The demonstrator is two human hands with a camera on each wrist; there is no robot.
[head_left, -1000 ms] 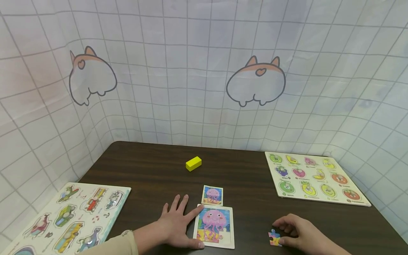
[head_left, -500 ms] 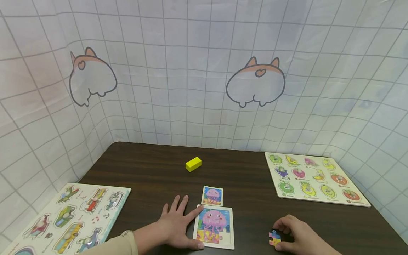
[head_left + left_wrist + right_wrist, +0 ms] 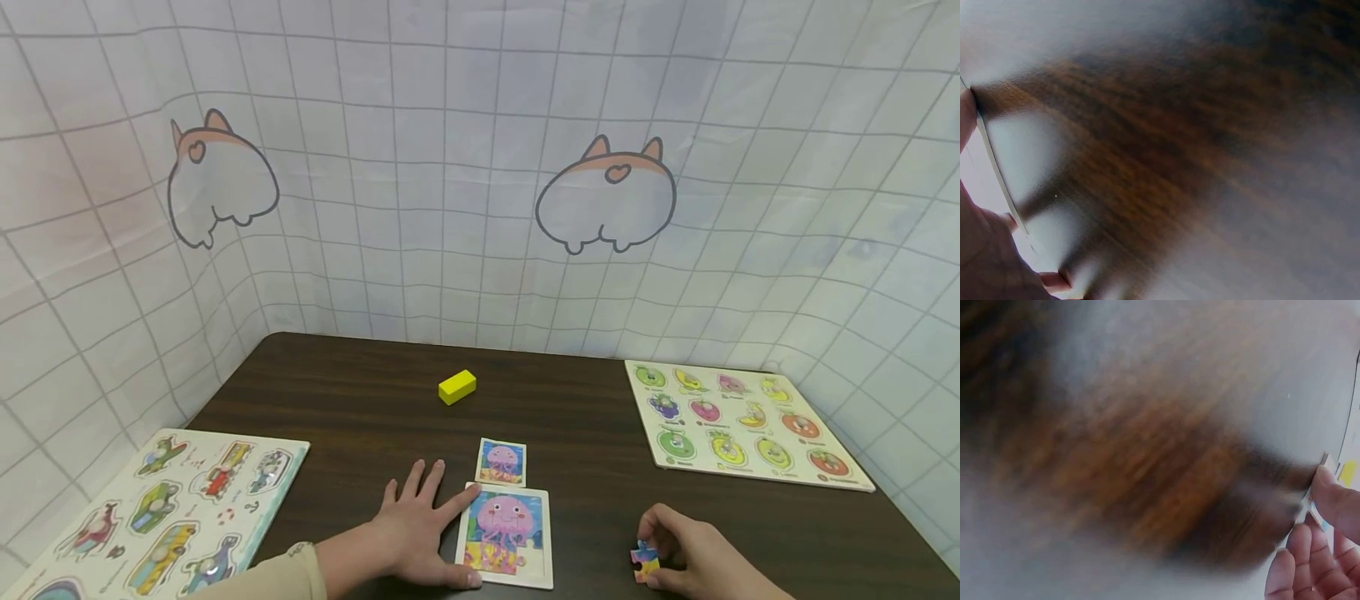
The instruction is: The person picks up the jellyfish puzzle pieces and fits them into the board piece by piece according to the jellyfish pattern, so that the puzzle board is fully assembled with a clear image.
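Note:
My left hand (image 3: 420, 533) lies with fingers spread, its thumb and index finger on the left edge of a white-rimmed jigsaw tray (image 3: 547, 542). A pink jellyfish picture (image 3: 504, 521) fills most of the tray; its lower right corner shows bare. To the right, my right hand (image 3: 690, 554) pinches a jigsaw piece (image 3: 643, 560) of blue, pink and yellow between thumb and curled fingers, just at the table. In the right wrist view, the jigsaw piece (image 3: 1327, 464) is tilted at the thumb tip. Directly behind the tray lies a small jellyfish card (image 3: 502, 463).
A yellow block (image 3: 457, 387) stands farther back on the dark wooden table (image 3: 360, 383). Vehicle puzzle board (image 3: 288, 475) is at the left, fruit puzzle board (image 3: 750, 475) at the back right. A gridded white curtain (image 3: 420, 208) closes off the back and sides.
My right thumb has slid left onto the jigsaw piece, which has turned from lying flat to tilted in the fingers. My left hand keeps its place on the tray.

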